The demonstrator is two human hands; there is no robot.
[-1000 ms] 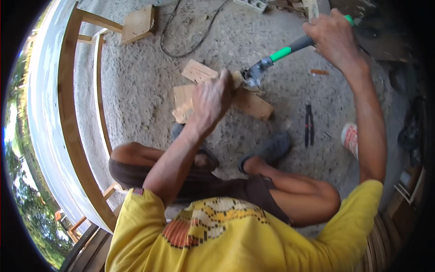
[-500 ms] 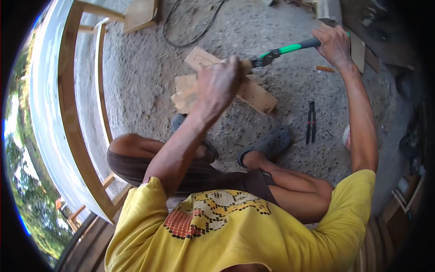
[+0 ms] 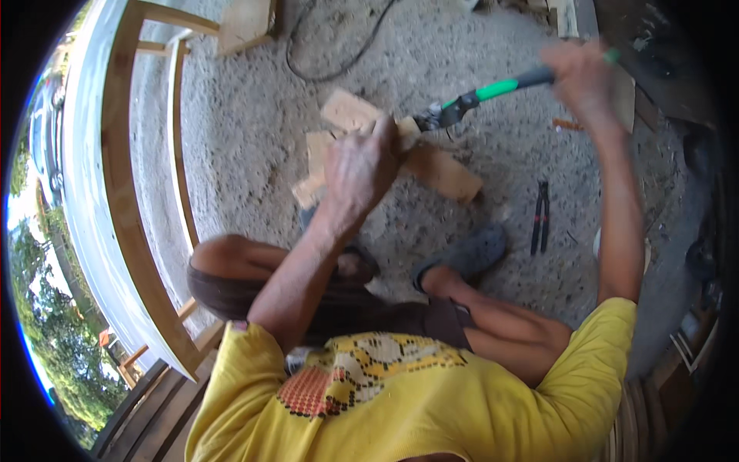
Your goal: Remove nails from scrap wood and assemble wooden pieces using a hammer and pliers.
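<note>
My left hand (image 3: 360, 165) is closed around a short wood piece (image 3: 409, 131) above the crossed boards. My right hand (image 3: 586, 83), blurred by motion, grips a long tool with a green and black handle (image 3: 496, 89). The tool's dark metal head (image 3: 440, 115) meets the end of the wood piece beside my left fingers; its exact kind is unclear. Below lie a pale board (image 3: 350, 112) and another board (image 3: 443, 173), crossed on the ground. My left palm hides part of the wood.
Pincers with dark, red-marked handles (image 3: 541, 218) lie right of my shoe (image 3: 466, 254). A black cable (image 3: 339, 73) curves on the rough ground (image 3: 246, 131). At left stands a wooden frame (image 3: 119, 169). An orange-brown piece (image 3: 567, 124) lies near my right wrist.
My right hand has moved slightly right, with the tool's handle. The tool's head stays at the wood in my left hand. The whole view has shifted a little.
</note>
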